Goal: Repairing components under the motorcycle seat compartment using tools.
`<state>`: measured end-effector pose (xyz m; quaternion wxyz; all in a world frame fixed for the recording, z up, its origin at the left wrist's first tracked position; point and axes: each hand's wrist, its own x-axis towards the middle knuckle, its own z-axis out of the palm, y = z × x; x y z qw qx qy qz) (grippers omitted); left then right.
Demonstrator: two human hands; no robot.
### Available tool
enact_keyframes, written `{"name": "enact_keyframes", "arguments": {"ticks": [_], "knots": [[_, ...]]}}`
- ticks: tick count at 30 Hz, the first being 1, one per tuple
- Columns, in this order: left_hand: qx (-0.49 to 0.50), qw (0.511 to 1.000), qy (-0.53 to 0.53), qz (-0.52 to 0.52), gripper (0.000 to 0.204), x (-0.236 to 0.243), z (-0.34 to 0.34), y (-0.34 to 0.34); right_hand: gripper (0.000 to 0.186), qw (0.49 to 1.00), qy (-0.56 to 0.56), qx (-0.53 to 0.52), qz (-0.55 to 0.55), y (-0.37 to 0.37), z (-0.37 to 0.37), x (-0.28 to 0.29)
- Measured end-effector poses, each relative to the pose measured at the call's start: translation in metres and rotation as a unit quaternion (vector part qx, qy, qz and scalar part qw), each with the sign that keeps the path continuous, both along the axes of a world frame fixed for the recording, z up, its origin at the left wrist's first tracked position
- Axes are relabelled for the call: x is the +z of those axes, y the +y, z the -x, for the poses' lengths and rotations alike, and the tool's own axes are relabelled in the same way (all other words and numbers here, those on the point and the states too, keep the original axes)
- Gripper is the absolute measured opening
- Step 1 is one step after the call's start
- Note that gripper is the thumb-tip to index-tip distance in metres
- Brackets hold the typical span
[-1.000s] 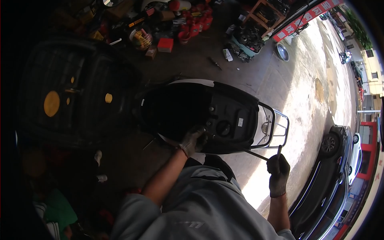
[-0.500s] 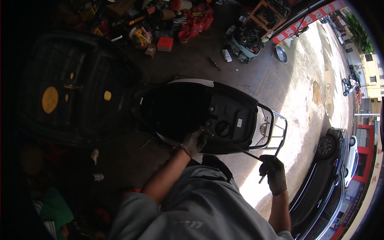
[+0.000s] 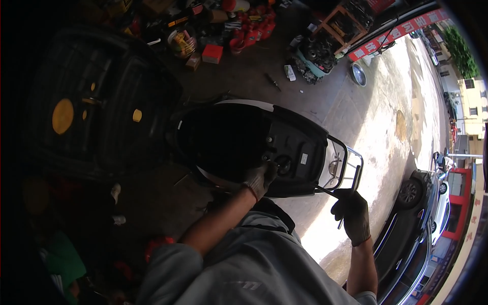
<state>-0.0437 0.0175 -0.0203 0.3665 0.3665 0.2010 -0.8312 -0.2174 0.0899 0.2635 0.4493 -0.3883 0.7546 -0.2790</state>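
the right hand (image 3: 353, 211), in a dark glove, is gripping a t-handle tool (image 3: 357, 177), fingers curled around it where the crossbar and shaft are meeting. the crossbar is slanting up and away, and the shaft is pointing leftward from the grip toward the near rear edge of the scooter (image 3: 316, 140); whether its tip is touching is too hard to tell. the left hand (image 3: 260, 182) is reaching over that near edge, lying nearer than the right to the round black cap (image 3: 282, 163), just left of it; its fingers are bending in shadow, too dark to tell whether they are pinching anything.

the scooter's long axis is running left to right, its rear rack (image 3: 354, 161) sitting on the right and its raised seat (image 3: 117, 96) standing open on the left. the concrete floor (image 3: 244, 79) is showing shade on the left, glare on the right. 1 metal basin (image 3: 359, 75) is lying beyond, and 1 dark car (image 3: 401, 239) is standing at lower right.
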Motion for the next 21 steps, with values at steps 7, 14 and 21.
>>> {"name": "enact_keyframes", "arguments": {"ticks": [7, 14, 21], "knots": [[0.009, 0.999, -0.022, 0.048, 0.024, 0.030, -0.004, -0.003, 0.017, 0.999, 0.010, 0.025, -0.026, -0.040, -0.008, 0.003], [0.011, 0.998, -0.021, 0.065, 0.020, 0.040, -0.009, -0.004, 0.019, 0.991, 0.083, 0.091, -0.045, -0.084, -0.020, 0.009], [0.016, 0.996, -0.025, 0.089, 0.010, 0.044, -0.010, -0.006, 0.007, 0.829, 0.305, 0.426, 0.193, -0.128, -0.006, -0.010]]}}
